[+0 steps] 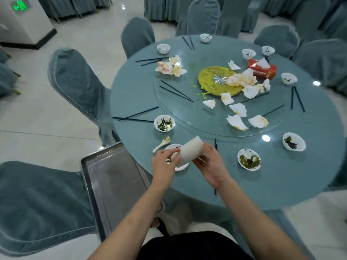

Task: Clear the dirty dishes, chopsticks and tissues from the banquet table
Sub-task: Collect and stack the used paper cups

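Note:
A white ribbed bowl (191, 151) is tipped on its side above a white plate (181, 167) at the near edge of the round blue table (272, 184). My left hand (164, 161) pinches its rim from the left, and my right hand (208, 163) grips its base from the right. A white spoon (161, 143) lies just beyond the plate. Bowls with green scraps stand at the near left (164, 123), near middle (249, 159) and right (294, 141). Crumpled tissues (237, 122) and dark chopsticks (175, 91) are scattered over the glass turntable (187, 117).
A metal tray (112, 177) sits left of me, against the table edge. A yellow plate (208, 79) and a red tissue box (262, 70) are near the table's middle. Small cups (163, 48) ring the far side. Covered chairs (75, 76) surround the table.

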### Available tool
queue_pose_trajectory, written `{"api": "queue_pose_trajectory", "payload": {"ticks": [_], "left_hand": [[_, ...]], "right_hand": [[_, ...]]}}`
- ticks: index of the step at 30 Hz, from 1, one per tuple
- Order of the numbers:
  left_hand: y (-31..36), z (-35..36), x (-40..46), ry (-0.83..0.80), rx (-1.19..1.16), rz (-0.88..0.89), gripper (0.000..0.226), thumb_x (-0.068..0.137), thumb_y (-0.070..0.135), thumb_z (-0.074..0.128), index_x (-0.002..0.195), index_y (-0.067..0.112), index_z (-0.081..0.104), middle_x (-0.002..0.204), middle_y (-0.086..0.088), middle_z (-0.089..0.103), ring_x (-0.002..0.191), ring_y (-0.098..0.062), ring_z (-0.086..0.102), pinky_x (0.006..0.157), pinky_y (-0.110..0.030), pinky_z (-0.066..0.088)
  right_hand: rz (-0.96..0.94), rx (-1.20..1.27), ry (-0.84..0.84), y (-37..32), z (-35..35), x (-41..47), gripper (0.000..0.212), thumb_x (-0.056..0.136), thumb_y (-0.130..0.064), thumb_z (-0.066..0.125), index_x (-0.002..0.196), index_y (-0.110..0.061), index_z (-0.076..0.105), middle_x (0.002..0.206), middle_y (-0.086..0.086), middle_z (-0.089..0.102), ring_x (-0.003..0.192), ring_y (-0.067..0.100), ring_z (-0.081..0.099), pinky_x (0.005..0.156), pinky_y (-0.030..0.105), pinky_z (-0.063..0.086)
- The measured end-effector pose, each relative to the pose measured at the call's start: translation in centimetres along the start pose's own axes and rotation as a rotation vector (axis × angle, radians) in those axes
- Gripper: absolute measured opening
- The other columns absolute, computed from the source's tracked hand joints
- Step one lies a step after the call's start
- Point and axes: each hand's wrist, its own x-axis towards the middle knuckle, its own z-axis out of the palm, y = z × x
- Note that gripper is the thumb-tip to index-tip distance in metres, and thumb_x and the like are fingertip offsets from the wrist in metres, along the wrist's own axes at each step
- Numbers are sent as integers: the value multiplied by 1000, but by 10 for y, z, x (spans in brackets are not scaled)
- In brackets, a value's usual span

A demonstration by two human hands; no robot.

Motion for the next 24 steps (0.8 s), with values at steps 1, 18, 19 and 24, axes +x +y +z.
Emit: {"api": "queue_pose_trajectory", "payload": {"ticks": [1,18,19,24], "left_hand": [[-1,2,5,-7,19,16,23,94,20,72,117,24,77,116,1,61,100,27,44,88,3,29],[9,77,94,-271,-295,-346,34,102,11,48,97,28,77,89,12,74,85,-9,64,80,-24,49],[9,82,99,-268,-311,-380,29,101,19,50,90,29,76,85,9,72,84,-12,61,79,-29,47],[-6,101,120,-314,-349,-484,41,89,58,55,94,22,76,99,-7,73,92,-18,58,84,-41,44]], "right_hand": [[-14,-2,8,0,0,2,52,85,-40,77,129,-15,61,129,17,64,113,28,63,91,38,55],[-97,-246,106,-22,-39,80,52,92,-13,75,140,-19,54,125,10,71,115,20,68,97,33,55],[-92,-263,105,-23,-42,85,52,92,-13,75,140,-21,54,125,9,71,115,20,67,96,32,54],[-67,-411,42,-26,-60,108,56,95,-7,69,144,-27,50,130,3,70,125,19,63,107,37,50]]}}
